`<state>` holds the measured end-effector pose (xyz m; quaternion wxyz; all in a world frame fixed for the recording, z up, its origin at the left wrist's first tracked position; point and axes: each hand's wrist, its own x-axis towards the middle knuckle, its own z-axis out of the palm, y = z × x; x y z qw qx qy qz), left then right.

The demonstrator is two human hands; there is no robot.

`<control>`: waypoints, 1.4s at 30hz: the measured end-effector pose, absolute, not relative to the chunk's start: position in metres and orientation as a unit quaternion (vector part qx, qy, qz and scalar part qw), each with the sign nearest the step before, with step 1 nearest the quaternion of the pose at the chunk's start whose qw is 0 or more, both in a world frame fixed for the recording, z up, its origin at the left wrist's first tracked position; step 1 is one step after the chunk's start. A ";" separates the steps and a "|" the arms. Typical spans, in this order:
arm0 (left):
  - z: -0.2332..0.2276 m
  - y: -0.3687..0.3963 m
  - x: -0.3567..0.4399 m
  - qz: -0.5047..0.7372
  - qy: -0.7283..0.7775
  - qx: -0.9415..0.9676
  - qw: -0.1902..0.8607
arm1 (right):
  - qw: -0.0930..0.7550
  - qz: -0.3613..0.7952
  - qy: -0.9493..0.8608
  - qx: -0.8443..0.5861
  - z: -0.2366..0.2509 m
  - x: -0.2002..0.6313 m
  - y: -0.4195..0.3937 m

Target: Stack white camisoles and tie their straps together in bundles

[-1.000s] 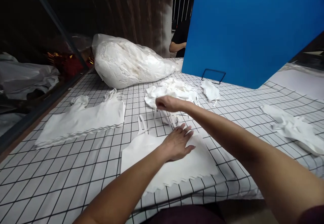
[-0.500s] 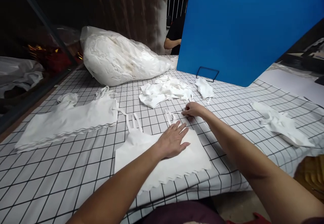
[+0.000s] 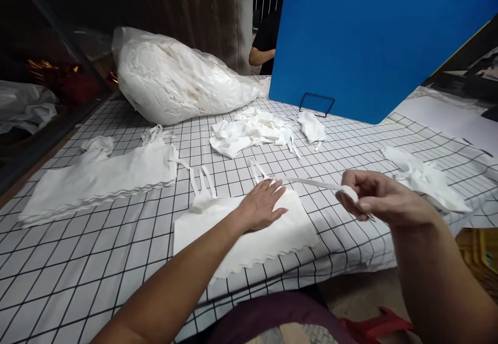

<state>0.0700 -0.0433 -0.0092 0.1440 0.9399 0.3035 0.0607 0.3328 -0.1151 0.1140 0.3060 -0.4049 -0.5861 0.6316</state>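
Observation:
My left hand lies flat, fingers spread, on a small stack of white fabric bags near the table's front edge. My right hand is raised to the right of the stack and pinches the end of a white strap. The strap runs taut from my right hand back to the stack's top right corner. Another pair of straps lies loose at the stack's top left.
The table has a white cloth with a black grid. A larger stack of bags lies left, a loose heap behind, crumpled pieces right. A full plastic sack and blue board stand behind. Another person is partly visible.
My right hand left the far heap, took a strap at the stack's top, and pulled it out to the right. My left hand stayed pressed on the stack.

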 end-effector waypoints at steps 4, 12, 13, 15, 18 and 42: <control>-0.007 -0.044 0.070 0.065 0.300 0.942 0.133 | 0.286 0.637 -0.576 -0.426 0.114 0.340 -0.147; -0.008 -0.044 0.069 0.045 0.320 0.934 0.151 | 0.354 0.553 -0.675 -0.336 0.123 0.315 -0.124; -0.009 -0.044 0.069 0.048 0.319 0.935 0.149 | 0.345 0.528 -0.682 -0.371 0.123 0.309 -0.114; -0.009 -0.044 0.069 0.061 0.317 0.935 0.145 | 0.315 0.494 -0.674 -0.450 0.116 0.301 -0.095; -0.007 -0.044 0.069 0.063 0.317 0.935 0.145 | 0.276 0.456 -0.634 -0.560 0.093 0.294 -0.069; -0.009 -0.041 0.070 0.085 0.321 0.925 0.183 | 0.243 0.609 -0.691 -0.304 0.081 0.352 -0.124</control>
